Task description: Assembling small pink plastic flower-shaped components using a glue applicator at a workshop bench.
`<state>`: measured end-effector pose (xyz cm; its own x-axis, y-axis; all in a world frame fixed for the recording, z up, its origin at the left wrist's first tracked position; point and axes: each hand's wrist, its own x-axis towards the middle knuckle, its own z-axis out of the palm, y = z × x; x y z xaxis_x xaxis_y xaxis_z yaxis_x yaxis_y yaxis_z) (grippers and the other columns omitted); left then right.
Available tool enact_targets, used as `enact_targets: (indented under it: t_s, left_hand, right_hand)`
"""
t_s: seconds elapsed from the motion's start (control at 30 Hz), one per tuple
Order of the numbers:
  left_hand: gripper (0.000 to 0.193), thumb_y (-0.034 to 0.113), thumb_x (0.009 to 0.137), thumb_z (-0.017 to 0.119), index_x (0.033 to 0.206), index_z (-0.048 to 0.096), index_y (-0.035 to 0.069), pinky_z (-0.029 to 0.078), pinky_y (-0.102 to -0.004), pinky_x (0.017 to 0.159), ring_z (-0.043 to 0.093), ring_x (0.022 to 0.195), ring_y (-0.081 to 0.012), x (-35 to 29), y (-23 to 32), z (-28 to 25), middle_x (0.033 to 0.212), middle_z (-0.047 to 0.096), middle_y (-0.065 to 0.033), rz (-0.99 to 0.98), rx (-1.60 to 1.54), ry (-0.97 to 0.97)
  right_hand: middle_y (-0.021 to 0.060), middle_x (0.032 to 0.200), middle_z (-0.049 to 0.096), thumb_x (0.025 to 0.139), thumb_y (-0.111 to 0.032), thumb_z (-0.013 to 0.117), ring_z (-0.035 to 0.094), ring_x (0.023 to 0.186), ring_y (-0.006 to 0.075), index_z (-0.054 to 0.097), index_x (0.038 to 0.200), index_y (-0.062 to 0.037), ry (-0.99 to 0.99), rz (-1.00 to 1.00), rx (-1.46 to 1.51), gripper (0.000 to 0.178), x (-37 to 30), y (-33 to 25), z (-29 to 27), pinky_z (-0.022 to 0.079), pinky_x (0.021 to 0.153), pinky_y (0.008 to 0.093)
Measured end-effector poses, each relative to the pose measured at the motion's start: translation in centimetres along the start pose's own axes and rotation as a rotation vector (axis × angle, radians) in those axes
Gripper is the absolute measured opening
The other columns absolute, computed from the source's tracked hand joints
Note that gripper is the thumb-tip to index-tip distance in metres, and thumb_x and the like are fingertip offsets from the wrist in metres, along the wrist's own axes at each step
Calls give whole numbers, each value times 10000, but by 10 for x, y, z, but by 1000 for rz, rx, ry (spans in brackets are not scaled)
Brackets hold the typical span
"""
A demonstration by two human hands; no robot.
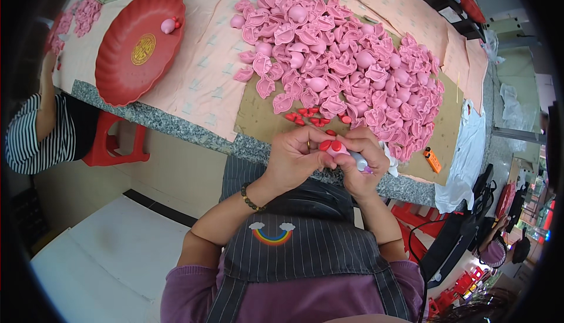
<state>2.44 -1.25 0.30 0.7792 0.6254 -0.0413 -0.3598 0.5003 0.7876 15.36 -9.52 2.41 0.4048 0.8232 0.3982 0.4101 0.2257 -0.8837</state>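
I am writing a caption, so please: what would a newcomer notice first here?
The large heap of pink pieces, upper centre to right, would probably strike first. Next come the scalloped red tray at upper left and the rainbow on the striped apron at lower centre.

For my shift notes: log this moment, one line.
left hand: pink-and-red piece; right hand: pale tube, at same piece; beyond: pink heap, red pieces

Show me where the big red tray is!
In the head view, the big red tray is at the upper left, by the table's edge and left of the heap of pink pieces.
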Motion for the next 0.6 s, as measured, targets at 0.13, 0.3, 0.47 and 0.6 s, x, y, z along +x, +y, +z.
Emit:
enact_targets:
  t_s: [0.13, 0.3, 0.47, 0.6]
  left_hand:
    - [236, -73, 749, 658, 968, 578, -31, 510, -229, 641, 610, 748, -99, -4, 20, -3, 904, 631, -90, 116, 135, 17]
    - [229, -32, 673, 702, 883, 622, 11, 447, -221, 640, 555, 707, -115, 11, 104, -81, 859, 613, -68, 750, 1117, 446]
    - [228, 1, 768, 622, 996, 606, 10, 460, -240, 693, 589, 770, -155, 9, 184, -138, 894, 616, -84, 674, 1573, 766]
    - [256, -3, 794, 578, 1050, 587, 14, 471, -287, 740, 598, 825, -239, 13, 192, -170, 951, 605, -109, 598, 1778, 802]
  right_hand:
    - [91, 832, 561, 729, -221, 736, 526, 728, 150, 645, 876, 25, -124, 90, 27, 301, 11, -9, 0, 405, 642, 249]
    - [94, 887, 562, 691, -42, 719, 539, 732, 137, 640, 927, 11, -107, 56, -180, 254, 12, -4, -1, 423, 631, 237]
    - [112, 872, 564, 685, 56, 676, 549, 711, 168, 626, 902, 14, -124, -152, -374, 227, 15, 2, 5, 438, 629, 253]
    - [121, 813, 570, 672, 65, 678, 563, 737, 236, 619, 863, 20, -52, -68, -364, 205, 11, 0, 2, 448, 632, 293]
